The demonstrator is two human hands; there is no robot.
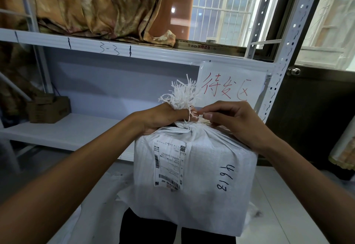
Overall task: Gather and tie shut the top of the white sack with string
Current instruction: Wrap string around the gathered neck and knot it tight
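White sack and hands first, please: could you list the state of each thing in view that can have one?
white sack: upright, top gathered into a neck
frayed top: bunched, sticking up above the neck
left hand: closed around the neck
right hand: fingers pinching a thin white strand at the neck
shipping label: stuck flat on the sack
cardboard box: on shelf, flaps closed

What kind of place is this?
Probably a parcel depot's storeroom: a white sack bearing a shipping label, numbered metal shelving, and a handwritten sign taped to it.
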